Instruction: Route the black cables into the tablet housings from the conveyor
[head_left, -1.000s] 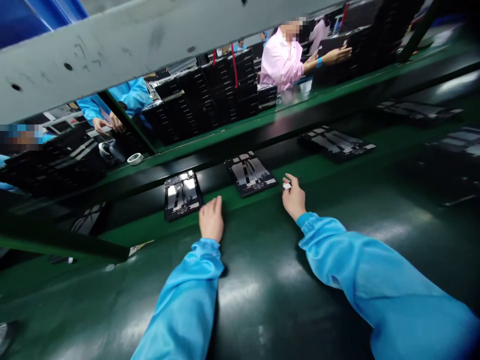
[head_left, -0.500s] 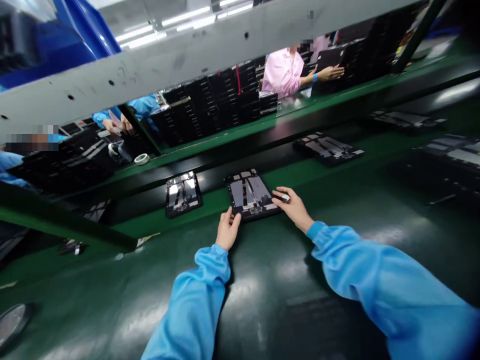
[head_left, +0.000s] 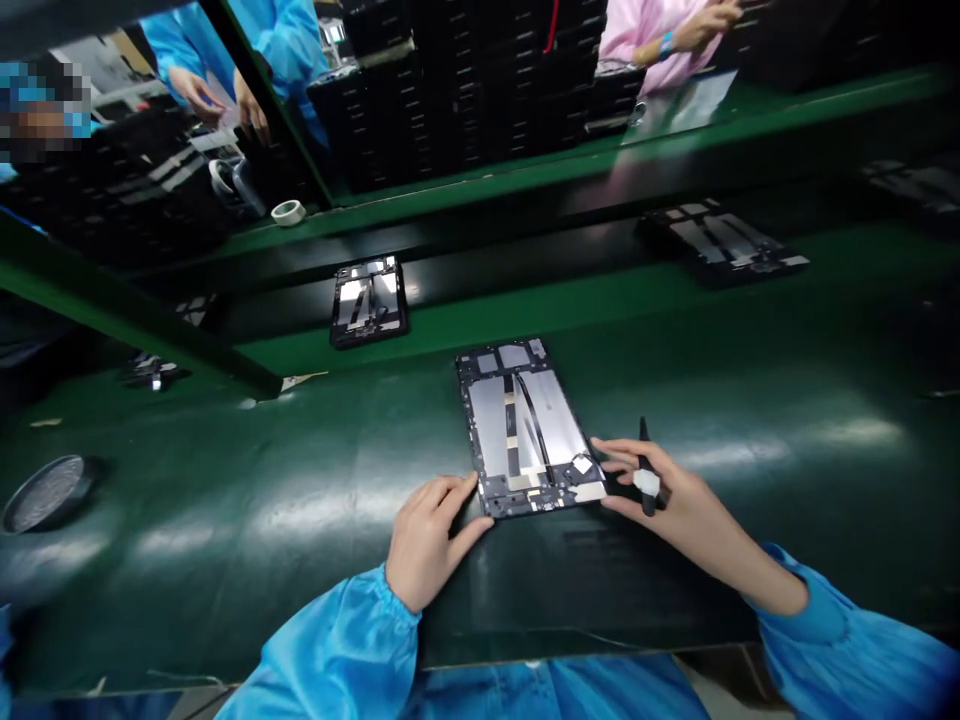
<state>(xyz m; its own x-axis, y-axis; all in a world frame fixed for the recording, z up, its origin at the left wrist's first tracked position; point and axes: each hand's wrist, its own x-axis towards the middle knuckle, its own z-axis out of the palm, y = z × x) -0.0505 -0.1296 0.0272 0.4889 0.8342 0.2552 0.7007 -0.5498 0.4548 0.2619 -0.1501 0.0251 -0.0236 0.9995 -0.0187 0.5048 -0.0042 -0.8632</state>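
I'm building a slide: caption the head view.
Left hand and right hand hold an opened tablet on a green worktop, the right also holding a dark tool.

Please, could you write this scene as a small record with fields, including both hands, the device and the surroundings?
Main item: opened tablet-like device, inner parts facing up
Place: on the green worktop
Left hand: gripping the device's near left corner
Right hand: holding a dark tool with a white part, at the device's near right edge
Beyond, left: similar device, white tape roll
Beyond, right: second similar device
Background: co-workers' blue sleeve and pink sleeve
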